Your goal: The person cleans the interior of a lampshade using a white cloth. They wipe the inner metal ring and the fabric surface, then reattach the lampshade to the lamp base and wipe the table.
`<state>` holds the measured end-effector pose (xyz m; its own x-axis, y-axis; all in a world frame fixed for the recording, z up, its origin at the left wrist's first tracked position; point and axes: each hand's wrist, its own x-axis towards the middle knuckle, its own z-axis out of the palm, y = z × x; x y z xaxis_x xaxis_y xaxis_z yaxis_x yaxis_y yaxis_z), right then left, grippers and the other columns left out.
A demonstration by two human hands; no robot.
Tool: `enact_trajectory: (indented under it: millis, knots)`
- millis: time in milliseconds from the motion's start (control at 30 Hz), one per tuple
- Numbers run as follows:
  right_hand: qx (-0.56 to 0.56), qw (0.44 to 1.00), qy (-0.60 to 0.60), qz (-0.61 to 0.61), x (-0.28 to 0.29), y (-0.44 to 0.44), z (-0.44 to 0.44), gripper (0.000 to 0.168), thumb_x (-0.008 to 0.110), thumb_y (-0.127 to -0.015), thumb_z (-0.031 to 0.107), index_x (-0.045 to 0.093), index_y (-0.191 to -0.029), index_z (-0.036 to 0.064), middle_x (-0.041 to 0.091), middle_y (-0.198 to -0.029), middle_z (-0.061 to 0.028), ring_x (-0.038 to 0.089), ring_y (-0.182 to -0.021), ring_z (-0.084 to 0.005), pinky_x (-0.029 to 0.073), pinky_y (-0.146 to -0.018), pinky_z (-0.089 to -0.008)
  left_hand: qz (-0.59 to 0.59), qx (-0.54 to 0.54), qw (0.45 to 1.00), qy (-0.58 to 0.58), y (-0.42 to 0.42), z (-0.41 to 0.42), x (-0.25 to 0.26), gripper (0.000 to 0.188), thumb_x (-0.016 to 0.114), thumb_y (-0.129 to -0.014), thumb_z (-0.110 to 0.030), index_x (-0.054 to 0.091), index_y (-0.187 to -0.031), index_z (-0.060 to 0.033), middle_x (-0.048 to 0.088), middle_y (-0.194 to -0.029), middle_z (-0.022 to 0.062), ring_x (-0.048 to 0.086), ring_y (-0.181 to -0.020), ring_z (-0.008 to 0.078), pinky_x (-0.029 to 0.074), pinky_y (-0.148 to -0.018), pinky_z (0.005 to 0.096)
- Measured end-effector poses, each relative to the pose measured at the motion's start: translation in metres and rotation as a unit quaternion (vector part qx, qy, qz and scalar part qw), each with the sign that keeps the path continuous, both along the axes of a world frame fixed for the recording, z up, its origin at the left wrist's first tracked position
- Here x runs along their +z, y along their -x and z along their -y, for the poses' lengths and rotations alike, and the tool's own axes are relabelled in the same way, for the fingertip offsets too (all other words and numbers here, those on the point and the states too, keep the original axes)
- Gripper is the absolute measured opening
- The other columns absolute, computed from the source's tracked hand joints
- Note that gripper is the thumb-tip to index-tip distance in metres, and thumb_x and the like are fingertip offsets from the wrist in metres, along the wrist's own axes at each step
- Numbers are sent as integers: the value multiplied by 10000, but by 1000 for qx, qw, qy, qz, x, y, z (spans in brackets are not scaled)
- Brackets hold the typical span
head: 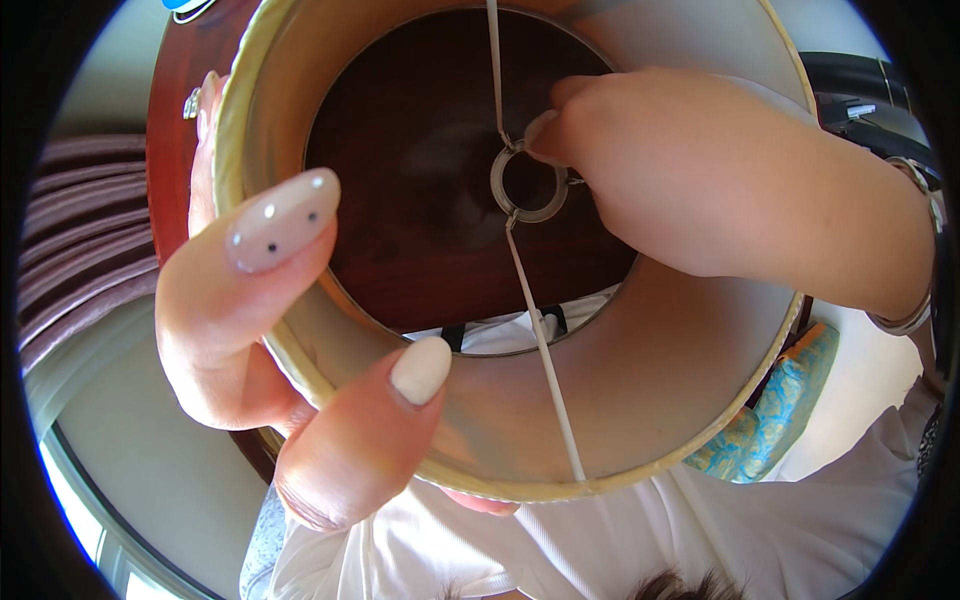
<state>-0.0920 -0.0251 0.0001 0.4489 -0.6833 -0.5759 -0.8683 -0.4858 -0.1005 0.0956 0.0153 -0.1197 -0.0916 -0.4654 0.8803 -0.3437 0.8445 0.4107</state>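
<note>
A round fabric lampshade (675, 420) with a cream-trimmed rim is tipped so that I look through it. My left hand (277, 322) holds its left side, with the thumb and one finger curled over the rim and other fingers outside. Inside the shade is a metal fitter ring (504, 199), with thin white spokes (536, 322) running out to the shade. My right hand (660, 165) reaches in over the right rim, its bent fingers at the ring's upper right edge. Whether those fingertips pinch anything is hidden.
Beneath the shade is a dark red wooden table (187, 49). Mauve curtain folds (90, 217) hang at left. A blue and gold patterned cushion (787, 405) is at lower right. Black items (847, 75) sit at upper right. White clothing (450, 547) is close below.
</note>
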Motion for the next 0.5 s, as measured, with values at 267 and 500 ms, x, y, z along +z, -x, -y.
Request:
enact_trajectory:
  millis: [267,500]
  knots:
    - [-362,896,-179,184,-21,33,2,227,508,-857,43,650,-1032,18,639,-898,-94,605,-825,-198,480,-709,-330,-2,5,1000,11,7,2,1,413,441,-953,-540,438,-1003,-131,451,-1248,273,559,-1099,440,521,-934,498]
    - [-364,917,-165,-1,0,-24,19,241,485,-883,40,651,-1057,38,647,-906,-77,611,-838,-181,480,-726,-329,-15,17,1000,12,15,7,-4,416,436,-954,-544,433,-996,-130,457,-1236,272,565,-1090,438,530,-922,495]
